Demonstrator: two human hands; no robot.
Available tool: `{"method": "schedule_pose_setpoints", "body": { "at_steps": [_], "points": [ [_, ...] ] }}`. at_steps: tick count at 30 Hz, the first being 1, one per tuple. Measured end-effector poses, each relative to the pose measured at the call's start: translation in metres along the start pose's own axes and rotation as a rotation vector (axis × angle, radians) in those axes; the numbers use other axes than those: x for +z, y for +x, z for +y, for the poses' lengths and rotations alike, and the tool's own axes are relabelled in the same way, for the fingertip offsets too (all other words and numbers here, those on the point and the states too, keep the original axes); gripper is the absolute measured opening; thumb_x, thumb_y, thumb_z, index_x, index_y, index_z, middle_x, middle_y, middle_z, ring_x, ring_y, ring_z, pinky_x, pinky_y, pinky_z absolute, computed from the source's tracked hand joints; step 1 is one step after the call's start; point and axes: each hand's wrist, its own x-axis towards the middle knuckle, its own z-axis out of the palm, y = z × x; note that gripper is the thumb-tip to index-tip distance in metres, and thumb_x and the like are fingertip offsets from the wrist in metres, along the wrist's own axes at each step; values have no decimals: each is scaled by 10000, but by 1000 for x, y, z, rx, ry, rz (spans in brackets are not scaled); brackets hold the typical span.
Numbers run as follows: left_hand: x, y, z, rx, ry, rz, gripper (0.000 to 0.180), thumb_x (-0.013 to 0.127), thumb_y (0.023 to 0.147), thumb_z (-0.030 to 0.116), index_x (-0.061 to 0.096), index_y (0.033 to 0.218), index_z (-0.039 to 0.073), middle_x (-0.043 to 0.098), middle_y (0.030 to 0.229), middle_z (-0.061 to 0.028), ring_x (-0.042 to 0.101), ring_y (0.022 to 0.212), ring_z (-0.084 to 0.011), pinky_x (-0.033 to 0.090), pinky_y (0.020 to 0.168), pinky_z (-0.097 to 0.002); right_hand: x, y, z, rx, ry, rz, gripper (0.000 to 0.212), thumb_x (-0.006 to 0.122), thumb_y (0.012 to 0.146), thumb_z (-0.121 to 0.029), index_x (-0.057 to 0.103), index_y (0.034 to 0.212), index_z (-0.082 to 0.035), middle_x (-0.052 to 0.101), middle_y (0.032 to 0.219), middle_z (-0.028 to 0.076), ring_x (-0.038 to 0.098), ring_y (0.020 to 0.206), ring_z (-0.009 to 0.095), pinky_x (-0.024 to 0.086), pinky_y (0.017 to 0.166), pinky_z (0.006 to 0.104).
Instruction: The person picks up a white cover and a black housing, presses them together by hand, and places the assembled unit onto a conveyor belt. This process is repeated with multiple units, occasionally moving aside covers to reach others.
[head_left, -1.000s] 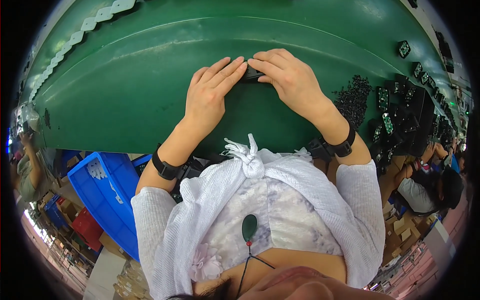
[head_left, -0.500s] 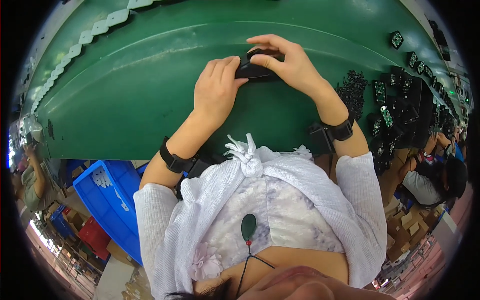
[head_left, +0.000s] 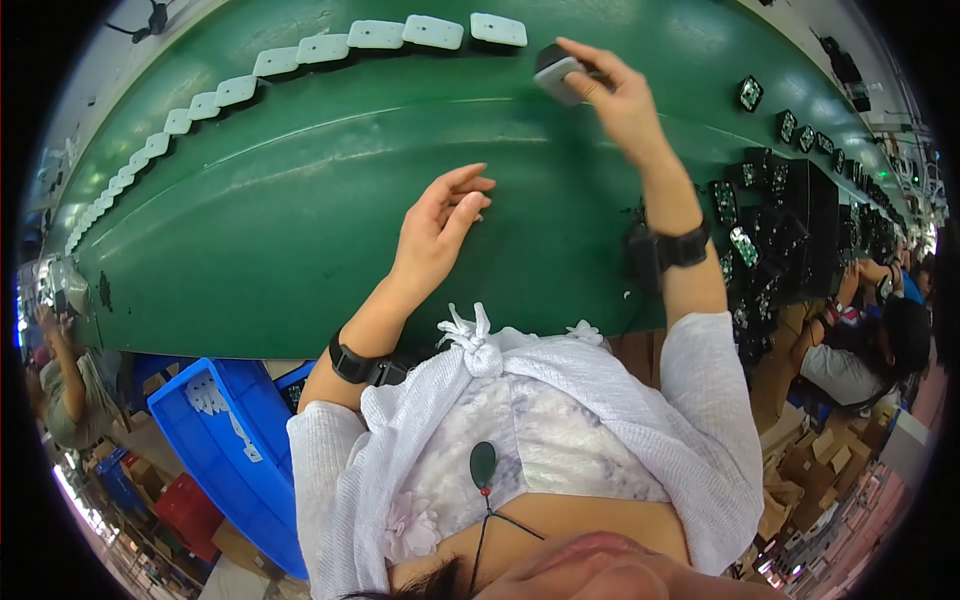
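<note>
Out over the far side of the green table [head_left: 330, 240], my right hand [head_left: 628, 105] grips a small rounded black case with a pale grey face [head_left: 560, 80], pinched between thumb and fingers. The case is tilted, just right of the end of a row of similar black cases with white faces [head_left: 432, 32]. Closer to me, my left hand [head_left: 438, 228] hovers over the table, fingers loosely bent and apart, holding nothing.
Black housings with green circuit boards [head_left: 743, 246] are heaped at the right, and more line the far right edge [head_left: 787, 126]. A blue bin [head_left: 205, 455] with white plates stands below the table at left. Other people [head_left: 865, 350] work at both sides.
Both hands were together on a black case at mid-table. The right hand has carried a case away to the far row; the left has let go and drawn back nearer me. The view has shifted.
</note>
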Motion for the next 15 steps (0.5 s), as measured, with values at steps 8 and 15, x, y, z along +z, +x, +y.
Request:
{"method": "schedule_pose_setpoints", "body": {
  "at_steps": [8,15],
  "points": [
    [-64,-60,15,133,184,383,316,463,1028,124,549,1293,-25,640,1202,-147,641,985,-162,511,824,-274,-51,99,48,143,-234,-275,310,668,908,-241,653,1151,-49,661,1068,31,593,952,131,487,859,290],
    [-146,-175,41,223,383,1082,301,506,1025,171,583,1253,-9,664,1130,-109,645,908,-133,508,776,-253,-71,134,74,237,-341,-457,409,598,965,-298,619,1254,-9,644,1171,35,558,1083,127,419,960,272]
  ]
}}
